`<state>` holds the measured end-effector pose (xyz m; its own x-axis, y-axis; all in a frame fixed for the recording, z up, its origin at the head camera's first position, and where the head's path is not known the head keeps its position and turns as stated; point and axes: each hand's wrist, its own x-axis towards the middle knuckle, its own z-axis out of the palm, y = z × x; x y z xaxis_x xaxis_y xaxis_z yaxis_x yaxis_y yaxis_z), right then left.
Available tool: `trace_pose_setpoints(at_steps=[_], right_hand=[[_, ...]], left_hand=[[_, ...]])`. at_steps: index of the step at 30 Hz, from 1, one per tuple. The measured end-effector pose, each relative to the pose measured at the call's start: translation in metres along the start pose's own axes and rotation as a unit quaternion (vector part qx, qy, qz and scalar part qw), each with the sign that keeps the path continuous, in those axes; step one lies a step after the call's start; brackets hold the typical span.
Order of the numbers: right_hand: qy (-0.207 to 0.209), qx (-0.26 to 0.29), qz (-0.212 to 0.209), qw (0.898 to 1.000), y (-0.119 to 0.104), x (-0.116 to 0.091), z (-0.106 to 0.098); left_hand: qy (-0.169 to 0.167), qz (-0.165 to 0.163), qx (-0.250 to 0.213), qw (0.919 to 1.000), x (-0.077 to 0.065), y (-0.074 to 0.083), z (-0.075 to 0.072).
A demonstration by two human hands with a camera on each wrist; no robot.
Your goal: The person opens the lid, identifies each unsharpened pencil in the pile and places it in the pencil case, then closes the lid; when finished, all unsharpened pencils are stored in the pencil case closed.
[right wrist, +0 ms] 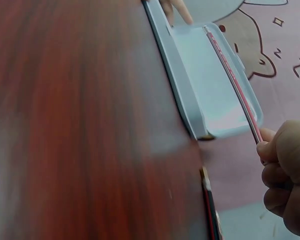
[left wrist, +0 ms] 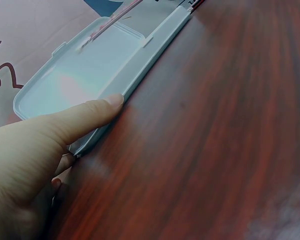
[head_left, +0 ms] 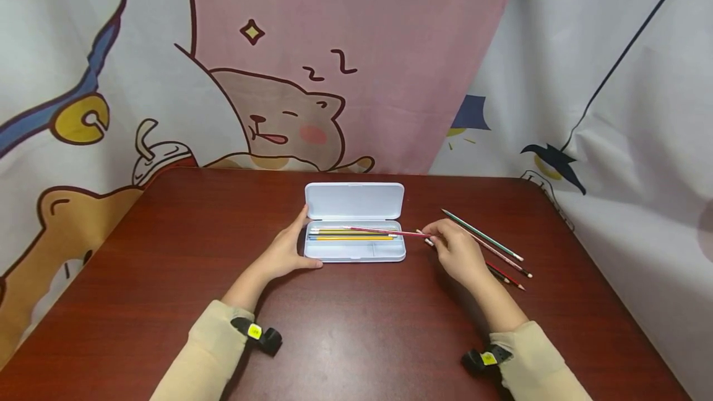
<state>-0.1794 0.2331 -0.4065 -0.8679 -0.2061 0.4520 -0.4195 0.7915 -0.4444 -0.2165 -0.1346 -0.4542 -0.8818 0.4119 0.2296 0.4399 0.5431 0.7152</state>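
A white pencil case (head_left: 341,256) lies with its lid (head_left: 354,201) raised at the back. Several pencils (head_left: 351,238), some yellow, lie lengthwise in its tray. My left hand (head_left: 283,254) holds the case at its left end; the thumb rests on the front edge, as the left wrist view shows, and the other fingers reach round the side. With thumb and fingertips, my right hand (head_left: 458,251) pinches one end of a pink-red pencil (right wrist: 231,76). That pencil reaches leftward from the hand, over the tray, nearly level.
To the right, several loose pencils lie slanted on the dark wooden table (head_left: 356,339): a green one (head_left: 490,239), a pink one (head_left: 504,256), and a red one (head_left: 508,277) among them. Behind the table hangs a cloth (head_left: 390,116) printed with cartoon animals.
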Motion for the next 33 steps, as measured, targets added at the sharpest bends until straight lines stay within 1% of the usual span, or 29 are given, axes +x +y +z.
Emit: trace_pose_setpoints(at_steps=[4, 9, 14, 19, 24, 28, 33], right_hand=[[-0.018, 0.010, -0.005, 1.000, -0.008, 0.008, 0.010], [-0.041, 0.014, 0.002, 0.999, -0.015, 0.016, 0.021], [-0.054, 0.013, 0.008, 0.998, -0.018, 0.024, 0.032], [-0.068, 0.009, -0.007, 0.998, -0.020, 0.031, 0.042], [-0.084, 0.010, -0.010, 0.996, -0.020, 0.036, 0.051], [-0.095, 0.013, -0.003, 0.995, -0.019, 0.039, 0.056], [-0.114, 0.017, 0.017, 0.993, -0.019, 0.041, 0.059]], left_hand=[[0.001, 0.001, 0.000, 1.0000, 0.000, 0.000, 0.000], [0.001, 0.004, 0.001, 1.0000, 0.001, 0.000, 0.001], [0.001, 0.004, -0.002, 1.0000, 0.000, 0.000, 0.000], [0.000, 0.005, -0.006, 1.0000, -0.001, -0.001, -0.001], [-0.001, 0.005, -0.004, 1.0000, 0.000, 0.000, -0.001], [0.000, 0.006, -0.004, 1.0000, 0.000, 0.001, -0.001], [-0.002, 0.004, -0.004, 1.0000, 0.000, 0.001, -0.001]])
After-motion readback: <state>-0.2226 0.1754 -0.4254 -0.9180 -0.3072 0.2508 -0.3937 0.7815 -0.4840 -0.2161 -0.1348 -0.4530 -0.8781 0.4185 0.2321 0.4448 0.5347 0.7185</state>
